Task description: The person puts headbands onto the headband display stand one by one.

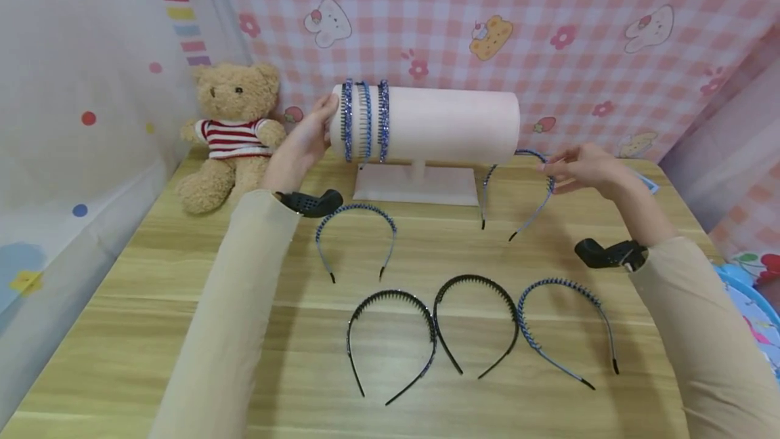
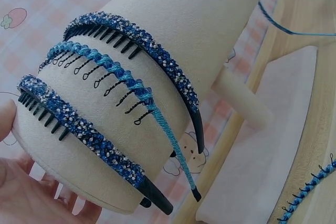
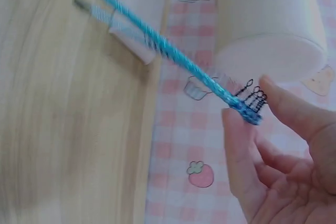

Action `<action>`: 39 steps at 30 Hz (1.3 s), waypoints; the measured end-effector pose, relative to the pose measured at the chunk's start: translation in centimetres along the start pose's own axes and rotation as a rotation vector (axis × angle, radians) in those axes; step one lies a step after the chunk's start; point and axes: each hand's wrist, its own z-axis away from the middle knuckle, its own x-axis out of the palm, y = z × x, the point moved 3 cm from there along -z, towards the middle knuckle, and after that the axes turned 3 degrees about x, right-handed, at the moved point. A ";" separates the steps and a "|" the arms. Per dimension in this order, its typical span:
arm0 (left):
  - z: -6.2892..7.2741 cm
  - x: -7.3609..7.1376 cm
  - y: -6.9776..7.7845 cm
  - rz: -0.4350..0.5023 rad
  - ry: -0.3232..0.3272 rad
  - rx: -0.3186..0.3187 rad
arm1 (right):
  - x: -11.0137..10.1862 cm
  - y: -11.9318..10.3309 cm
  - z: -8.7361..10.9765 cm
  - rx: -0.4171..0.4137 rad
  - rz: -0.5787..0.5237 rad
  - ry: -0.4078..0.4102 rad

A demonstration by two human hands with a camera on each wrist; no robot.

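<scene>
A white padded headband stand (image 1: 453,124) has a horizontal roll on a flat base. Two glittery blue headbands (image 2: 134,40) and a braided blue headband (image 2: 118,74) sit side by side around the roll's left part, their comb teeth toward it. My left hand (image 1: 311,131) holds the roll's left end, thumb on one side and fingers at the other. Off the roll's right end, my right hand (image 1: 581,168) pinches a blue wrapped headband (image 3: 178,56) between thumb and fingers near its toothed arch. That headband's two dark tips point down toward the table in the head view.
On the wooden table (image 1: 183,358) lie a thin blue headband (image 1: 356,208), two dark headbands (image 1: 393,293) (image 1: 475,278) and another braided blue headband (image 1: 563,283). A teddy bear (image 1: 234,134) sits at the back left. A checked pink cloth (image 1: 420,19) hangs behind.
</scene>
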 end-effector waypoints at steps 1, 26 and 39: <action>0.0 0.0 0.0 0.002 0.001 0.000 | -0.2 -0.1 0.1 -0.001 -0.025 0.018; -0.5 0.0 -0.4 0.009 0.029 -0.002 | 1.4 -5.9 0.6 -0.232 -0.250 0.344; -0.3 -0.1 -0.1 -0.011 0.033 -0.002 | -0.5 -6.8 -1.6 -0.530 0.236 0.170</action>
